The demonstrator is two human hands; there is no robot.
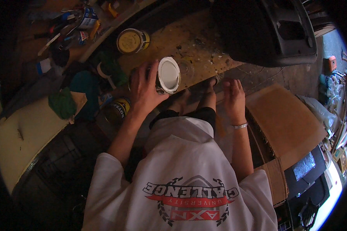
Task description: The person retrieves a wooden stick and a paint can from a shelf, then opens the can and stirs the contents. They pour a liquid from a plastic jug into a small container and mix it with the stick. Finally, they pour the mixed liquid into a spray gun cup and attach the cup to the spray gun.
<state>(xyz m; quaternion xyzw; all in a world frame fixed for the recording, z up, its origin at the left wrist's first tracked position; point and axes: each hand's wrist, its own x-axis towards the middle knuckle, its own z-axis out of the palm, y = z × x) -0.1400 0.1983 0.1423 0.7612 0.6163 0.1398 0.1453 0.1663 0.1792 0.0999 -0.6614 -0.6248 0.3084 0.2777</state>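
We are holding the tin point(168, 75) with our left hand point(144, 90), its grip clamped on the tin's side; the white open mouth is tipping rightward. Our right hand point(234, 101) is hovering well apart, fingers loose, holding nothing. Beyond, a yellow-lidded can point(132, 41) is sitting on the spattered desk point(204, 46).

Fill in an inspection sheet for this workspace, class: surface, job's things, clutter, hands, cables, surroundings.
Surface: paint-spattered wooden board.
Job's things: open can with white inside, tilted; closed yellow-lidded can behind it.
Clutter: tubes and tools upper left; green cloth.
Hands: left hand grips the open can; right hand empty, fingers spread, wearing a bracelet.
Cables: nothing seen.
Surroundings: flattened cardboard right; dark plastic panel above.
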